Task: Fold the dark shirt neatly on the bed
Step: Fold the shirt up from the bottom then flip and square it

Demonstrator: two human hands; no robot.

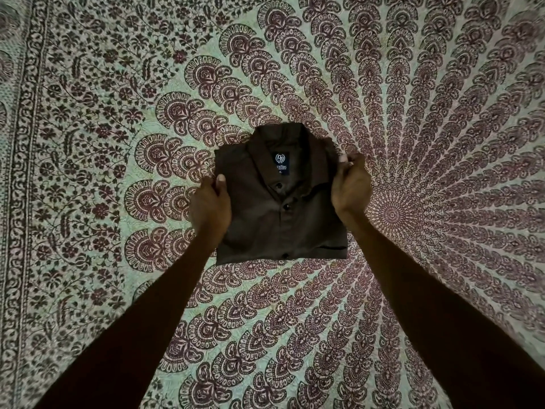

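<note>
Dark shirt (pixel 265 225) lies on the bed (pixel 118 113) as a tidy rectangle, nearly finished; left hand (pixel 209 208) and right hand (pixel 351 187) each grip a side edge, probably for final straightening.

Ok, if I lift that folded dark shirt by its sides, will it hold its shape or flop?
Probably floppy: the dark shirt is thin cloth in folded layers, so its middle would likely sag between the left hand and right hand at its sides. Likely light too. Pushed, it may bunch on the textured bedspread.
</note>
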